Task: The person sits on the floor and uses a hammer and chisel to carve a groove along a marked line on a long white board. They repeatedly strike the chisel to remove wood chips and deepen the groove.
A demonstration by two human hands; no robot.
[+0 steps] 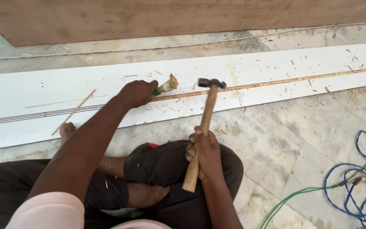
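Observation:
My left hand [136, 93] grips a chisel [166, 86] with a green handle and frayed wooden butt, its tip set in a groove cut along a long white laminated board [276, 68]. My right hand [204, 148] holds a wooden-handled hammer [206, 114] upright, its steel head [211, 83] hanging just right of the chisel's butt, not touching it. The groove [276, 82] shows bare brown wood to the right of the chisel; to the left only thin dark scored lines run on.
I sit cross-legged on a marble floor [297, 140] strewn with wood chips. A thin wooden strip [73, 111] lies on the board at left. A plywood sheet [170, 17] lies beyond. Blue, green and red cables [356, 186] coil at right.

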